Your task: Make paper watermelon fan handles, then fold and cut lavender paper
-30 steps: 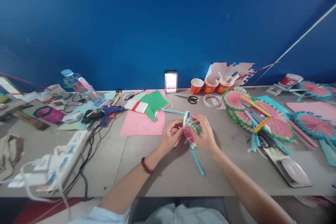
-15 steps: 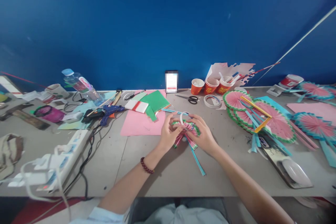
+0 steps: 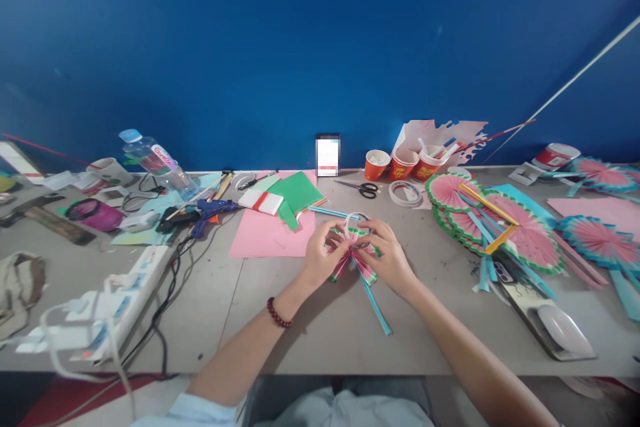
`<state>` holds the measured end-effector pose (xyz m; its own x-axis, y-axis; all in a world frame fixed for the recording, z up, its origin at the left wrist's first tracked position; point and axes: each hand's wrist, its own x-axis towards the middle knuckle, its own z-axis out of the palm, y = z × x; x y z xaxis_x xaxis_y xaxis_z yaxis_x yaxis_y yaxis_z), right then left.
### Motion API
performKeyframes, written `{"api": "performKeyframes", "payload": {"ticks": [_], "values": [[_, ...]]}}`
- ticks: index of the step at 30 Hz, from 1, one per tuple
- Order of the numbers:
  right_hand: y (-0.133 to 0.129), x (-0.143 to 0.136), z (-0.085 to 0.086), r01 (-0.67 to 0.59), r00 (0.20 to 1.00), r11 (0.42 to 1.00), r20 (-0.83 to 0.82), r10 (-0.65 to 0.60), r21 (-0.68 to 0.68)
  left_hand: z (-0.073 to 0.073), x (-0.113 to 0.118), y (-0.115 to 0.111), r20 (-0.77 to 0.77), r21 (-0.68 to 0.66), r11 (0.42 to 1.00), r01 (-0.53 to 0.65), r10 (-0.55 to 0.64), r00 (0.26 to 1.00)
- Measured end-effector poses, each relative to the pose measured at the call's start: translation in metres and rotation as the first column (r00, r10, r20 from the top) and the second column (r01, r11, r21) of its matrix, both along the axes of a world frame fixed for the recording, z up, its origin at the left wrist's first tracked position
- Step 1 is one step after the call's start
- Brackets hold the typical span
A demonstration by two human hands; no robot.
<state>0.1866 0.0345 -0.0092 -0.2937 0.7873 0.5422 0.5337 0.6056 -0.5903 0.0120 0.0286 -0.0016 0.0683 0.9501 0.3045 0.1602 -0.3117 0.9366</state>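
Both my hands meet over a pleated paper fan (image 3: pixel 369 274), pink with a green and white edge like a watermelon slice. A blue paper strip (image 3: pixel 376 310) runs from its centre toward me. My left hand (image 3: pixel 323 255) is closed, thumb and fingers pinching near the fan's middle. My right hand (image 3: pixel 390 255) curls in from the other side, its fingers at a white roll of tape (image 3: pixel 347 224) that stands on edge between the hands. Fingers partly hide the fan's centre and the tape's lower part.
Behind lie pink paper (image 3: pixel 250 240), green paper (image 3: pixel 303 192) and scissors (image 3: pixel 367 189). Finished watermelon fans (image 3: pixel 530 227) are piled on the right, by a white mouse (image 3: pixel 563 330). To the left are a blue glue gun (image 3: pixel 207 213), a power strip (image 3: pixel 135 293) and a hammer (image 3: pixel 57 223).
My right hand's fingers have shifted slightly at the tape, and the roll has turned a little. The fan and its blue strip stay almost in place.
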Motion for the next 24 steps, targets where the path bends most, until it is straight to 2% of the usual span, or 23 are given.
{"api": "performKeyframes", "payload": {"ticks": [6, 13, 17, 24], "values": [[0.0006, 0.0019, -0.0001, -0.008, 1.000, 1.000, 0.021, 0.008, 0.012, 0.0004, 0.0003, 0.0018, -0.004, -0.015, 0.999, 0.031, -0.031, 1.000], [0.0008, 0.0027, -0.0001, 0.016, 0.999, 0.999, 0.031, -0.017, 0.033, -0.0009, -0.0018, 0.0038, 0.049, -0.105, 0.993, 0.049, -0.044, 0.998], [0.0013, 0.0024, -0.0003, 0.005, 0.999, 0.998, 0.051, -0.008, 0.058, -0.0033, -0.0022, 0.0056, 0.050, -0.091, 0.993, 0.077, -0.073, 0.996], [0.0021, 0.0032, -0.0006, -0.007, 0.998, 0.998, 0.064, 0.002, 0.069, -0.0052, -0.0031, 0.0088, 0.147, -0.163, 0.973, 0.162, -0.138, 0.979]]}}
